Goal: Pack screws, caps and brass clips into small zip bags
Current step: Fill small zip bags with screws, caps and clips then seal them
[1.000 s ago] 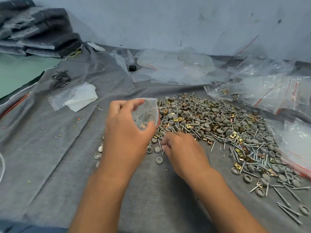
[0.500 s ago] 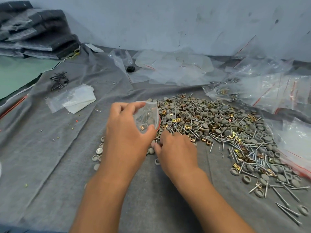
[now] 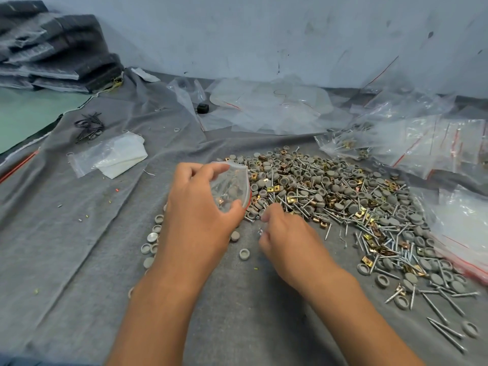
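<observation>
My left hand [image 3: 196,207] grips a small clear zip bag [image 3: 232,187] with a red strip, its mouth held open toward the right. Screws, a grey cap and a brass clip show inside it. My right hand [image 3: 285,239] hovers just below the bag's mouth at the near edge of the pile [image 3: 330,196] of grey caps, long screws and brass clips. Its fingers are curled and pinch something small and pale; motion blur hides what it is. Loose grey caps [image 3: 244,254] lie on the grey cloth around both hands.
Filled zip bags [image 3: 412,143] are heaped at the right, and another bag [image 3: 464,228] lies by the pile's right edge. Empty clear bags [image 3: 266,109] lie at the back. A bag with white paper [image 3: 111,157] and black clips [image 3: 88,125] sit at left. Folded dark felt [image 3: 52,51] is stacked far left.
My right hand drew back from the pile's edge toward me and lifted slightly, fingers curling. My left hand kept the bag in the same spot.
</observation>
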### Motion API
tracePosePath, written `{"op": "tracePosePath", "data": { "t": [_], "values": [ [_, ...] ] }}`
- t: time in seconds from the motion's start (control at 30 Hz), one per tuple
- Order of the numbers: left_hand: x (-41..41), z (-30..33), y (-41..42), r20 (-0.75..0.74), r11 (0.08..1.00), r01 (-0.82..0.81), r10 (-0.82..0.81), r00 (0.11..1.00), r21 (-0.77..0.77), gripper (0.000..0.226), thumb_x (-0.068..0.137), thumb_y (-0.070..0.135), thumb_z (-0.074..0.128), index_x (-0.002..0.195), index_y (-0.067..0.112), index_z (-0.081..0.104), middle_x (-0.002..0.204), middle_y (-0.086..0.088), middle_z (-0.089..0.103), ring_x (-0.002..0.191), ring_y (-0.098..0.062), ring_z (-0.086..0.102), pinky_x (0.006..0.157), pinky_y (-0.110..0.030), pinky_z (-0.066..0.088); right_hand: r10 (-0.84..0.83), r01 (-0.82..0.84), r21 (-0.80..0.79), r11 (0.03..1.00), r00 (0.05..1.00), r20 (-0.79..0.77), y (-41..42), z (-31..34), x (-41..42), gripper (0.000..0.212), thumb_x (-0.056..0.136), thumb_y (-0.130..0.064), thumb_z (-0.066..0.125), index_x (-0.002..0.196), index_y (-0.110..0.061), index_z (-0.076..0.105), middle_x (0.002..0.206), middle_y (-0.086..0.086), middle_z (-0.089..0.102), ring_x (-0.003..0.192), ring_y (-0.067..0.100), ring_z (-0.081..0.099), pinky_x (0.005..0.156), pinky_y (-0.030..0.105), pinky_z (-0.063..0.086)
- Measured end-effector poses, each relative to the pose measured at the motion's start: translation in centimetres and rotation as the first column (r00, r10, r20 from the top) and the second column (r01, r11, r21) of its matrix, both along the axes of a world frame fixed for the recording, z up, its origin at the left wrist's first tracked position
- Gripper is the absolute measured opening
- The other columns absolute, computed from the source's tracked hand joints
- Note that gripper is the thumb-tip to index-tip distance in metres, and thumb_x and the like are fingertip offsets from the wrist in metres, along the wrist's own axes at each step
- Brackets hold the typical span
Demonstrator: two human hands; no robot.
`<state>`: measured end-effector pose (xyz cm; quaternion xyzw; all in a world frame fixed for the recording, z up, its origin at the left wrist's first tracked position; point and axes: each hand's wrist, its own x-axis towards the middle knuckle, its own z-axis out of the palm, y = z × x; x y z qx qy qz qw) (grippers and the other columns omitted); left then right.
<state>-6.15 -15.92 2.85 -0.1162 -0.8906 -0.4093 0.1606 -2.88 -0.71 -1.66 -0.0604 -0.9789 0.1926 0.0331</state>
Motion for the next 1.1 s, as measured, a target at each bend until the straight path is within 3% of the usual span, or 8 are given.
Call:
{"op": "tracePosePath", "data": {
  "t": [0.1,0.17,0.27,0.5,0.63,0.8,0.87,1.1],
  "values": [
    [0.3,0.1,0.3,0.017,0.999,0.034,-0.034,0.999,-0.005,0.052,0.074,0.031,0.076,0.125,0.029,0.064,0.113,0.01,0.048,0.091,-0.007,0.052,0.08,-0.022,0.041,-0.008,-0.011,-0.321,0.947,0.998,-0.061,1.3,1.0,-0.3,0.024,0.101,-0.019,0.047,0.122,-0.027,0.056,0.086,-0.015,0.059,0.07,0.001,0.052,0.061,0.018,0.038],
    [0.4,0.2,0.5,0.025,0.998,0.055,-0.055,0.998,-0.006,0.054,0.073,0.033,0.075,0.125,0.027,0.064,0.113,0.009,0.047,0.095,-0.008,0.054,0.083,-0.024,0.044,-0.013,-0.095,-0.524,0.846,0.98,-0.199,2.0,2.3,-0.2,0.022,0.103,-0.018,0.047,0.11,-0.033,0.062,0.064,-0.02,0.054,0.053,0.0,0.043,0.049,0.015,0.031],
    [0.5,0.2,0.8,0.022,0.997,0.074,-0.073,0.997,-0.017,0.052,0.073,0.027,0.08,0.123,0.03,0.064,0.112,0.01,0.047,0.093,-0.006,0.052,0.084,-0.022,0.043,-0.028,-0.243,-0.693,0.679,0.934,-0.355,1.9,4.2,0.5,0.015,0.101,-0.024,0.05,0.103,-0.032,0.063,0.063,-0.021,0.054,0.051,-0.001,0.042,0.048,0.014,0.032],
    [0.6,-0.1,1.5,0.001,0.989,0.15,-0.15,0.989,0.003,0.049,0.074,0.022,0.077,0.12,0.035,0.066,0.107,0.014,0.048,0.085,0.014,0.047,0.077,-0.001,0.035,0.123,-0.276,-0.208,0.938,0.829,-0.545,0.3,4.0,0.3,0.019,0.094,-0.018,0.07,0.113,-0.02,0.07,0.101,-0.014,0.062,0.09,0.003,0.052,0.083,0.015,0.039],
    [0.3,-0.1,1.1,0.019,0.992,0.124,-0.124,0.992,0.006,0.055,0.075,0.026,0.082,0.127,0.033,0.063,0.109,0.012,0.048,0.084,0.012,0.047,0.076,-0.001,0.036,-0.024,-0.224,-0.34,0.913,0.804,-0.594,2.4,3.8,-0.1,0.01,0.094,-0.025,0.069,0.104,-0.027,0.07,0.092,-0.018,0.065,0.08,-0.001,0.059,0.071,0.008,0.041],
    [0.3,0.1,0.8,0.012,0.995,0.085,-0.086,0.996,0.057,0.055,0.078,0.028,0.081,0.13,0.029,0.063,0.109,0.013,0.048,0.084,0.011,0.046,0.08,-0.01,0.036,-0.148,0.107,-0.243,0.964,0.976,-0.159,4.3,1.2,-1.4,0.007,0.094,-0.037,0.069,0.101,-0.036,0.068,0.092,-0.018,0.067,0.074,-0.005,0.059,0.061,0.011,0.042],
    [0.3,0.2,0.7,0.02,0.995,0.085,-0.086,0.996,0.048,0.056,0.079,0.028,0.081,0.131,0.029,0.063,0.11,0.013,0.048,0.085,0.009,0.047,0.081,-0.012,0.036,-0.164,0.159,-0.109,0.981,0.986,-0.039,3.5,-0.1,-1.7,0.018,0.092,-0.046,0.069,0.105,-0.034,0.069,0.099,-0.015,0.067,0.084,0.006,0.06,0.068,0.028,0.049],
    [0.2,0.1,0.4,0.04,0.997,0.075,-0.077,0.996,0.033,0.057,0.078,0.029,0.082,0.132,0.03,0.062,0.112,0.012,0.048,0.085,0.003,0.047,0.081,-0.015,0.038,-0.174,0.19,0.135,0.972,0.977,-0.12,1.8,-1.4,-2.0,0.018,0.093,-0.047,0.065,0.096,-0.03,0.068,0.098,-0.007,0.06,0.099,0.019,0.054,0.07,0.03,0.034]
  ]
}}
